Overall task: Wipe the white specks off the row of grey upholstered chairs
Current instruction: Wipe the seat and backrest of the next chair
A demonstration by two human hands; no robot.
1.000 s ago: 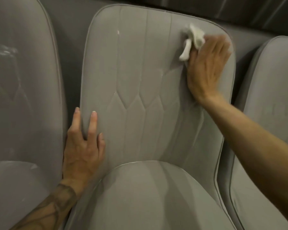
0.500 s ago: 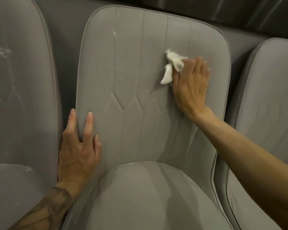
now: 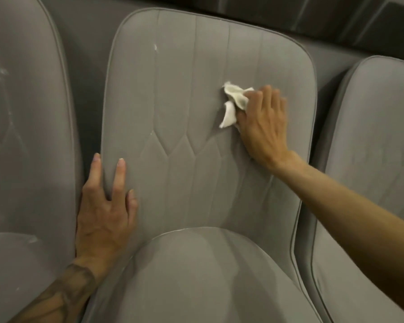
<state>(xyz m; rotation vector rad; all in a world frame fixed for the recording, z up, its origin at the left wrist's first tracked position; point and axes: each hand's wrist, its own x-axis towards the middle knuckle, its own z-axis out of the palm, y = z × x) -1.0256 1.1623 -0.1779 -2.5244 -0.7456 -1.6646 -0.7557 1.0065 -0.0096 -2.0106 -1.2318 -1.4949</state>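
The right hand [image 3: 264, 127] lies flat with its fingers nearly straight, pressing a crumpled white cloth [image 3: 233, 101] against the backrest of the middle chair [image 3: 184, 89], right of centre. The loose ends of the cloth bunch out on the hand's left. The flat palm probably spreads the pressure so the cloth drags across the fabric.

The left hand [image 3: 105, 206] is open too. Its fingers straddle the backrest's near left edge, seemingly bracing the chair against the push.

A white speck [image 3: 155, 47] sits far left on the same backrest, well apart from the cloth, so this chair is not yet finished. The left chair [image 3: 21, 136] shows pale smears. The right chair [image 3: 371, 136] stands just beside.
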